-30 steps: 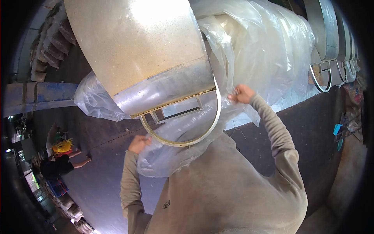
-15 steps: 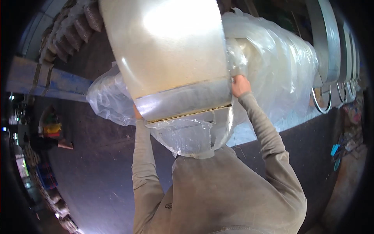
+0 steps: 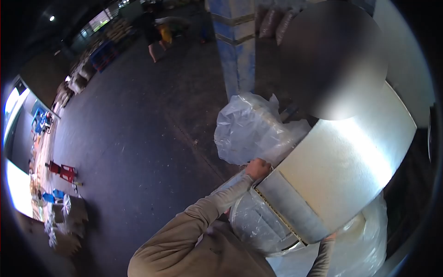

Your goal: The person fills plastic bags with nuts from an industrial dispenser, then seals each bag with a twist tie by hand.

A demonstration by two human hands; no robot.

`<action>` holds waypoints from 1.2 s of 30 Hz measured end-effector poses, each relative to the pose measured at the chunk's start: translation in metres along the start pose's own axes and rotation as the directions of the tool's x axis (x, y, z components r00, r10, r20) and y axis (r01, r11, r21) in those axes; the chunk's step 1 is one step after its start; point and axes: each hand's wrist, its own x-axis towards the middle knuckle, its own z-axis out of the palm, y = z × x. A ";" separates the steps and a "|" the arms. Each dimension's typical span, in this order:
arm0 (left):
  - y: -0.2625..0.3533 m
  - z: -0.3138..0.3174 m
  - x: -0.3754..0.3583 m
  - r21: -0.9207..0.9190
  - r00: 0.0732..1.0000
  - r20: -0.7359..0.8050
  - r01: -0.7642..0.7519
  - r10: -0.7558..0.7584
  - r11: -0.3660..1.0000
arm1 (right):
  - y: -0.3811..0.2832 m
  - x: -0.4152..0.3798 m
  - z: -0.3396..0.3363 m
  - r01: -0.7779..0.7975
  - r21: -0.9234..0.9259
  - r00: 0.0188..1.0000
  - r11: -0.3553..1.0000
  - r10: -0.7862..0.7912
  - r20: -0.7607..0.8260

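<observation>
A metal chute [image 3: 341, 161] slopes down toward me, its lower lip near my chest. The mouth of a clear plastic bag [image 3: 260, 219] hangs below that lip, against my brown top. My left hand [image 3: 258, 169] is closed at the chute's left side, gripping the bag's plastic there. Beyond it bulges crumpled translucent plastic [image 3: 249, 127]. My right hand [image 3: 329, 237] is at the chute's right lower edge, mostly hidden behind the metal, and its fingers do not show. More translucent plastic [image 3: 364, 244] lies beside it.
A blue post [image 3: 235, 51] stands ahead, with filled bags [image 3: 272, 23] behind it. A person [image 3: 154, 34] is at the far left on the dark floor [image 3: 138, 124]. White sacks [image 3: 67, 221] and a red stool [image 3: 68, 173] stand at left. A blurred patch covers the upper right.
My view has swung left, so the chute now appears at right and tilted. The left hand has come into fuller view; the right is now largely hidden.
</observation>
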 end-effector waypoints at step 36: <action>0.018 -0.016 -0.025 -0.345 0.988 -0.070 0.104 -0.136 0.933 | 0.140 0.144 0.407 0.160 -0.277 0.562 0.948 0.144 0.814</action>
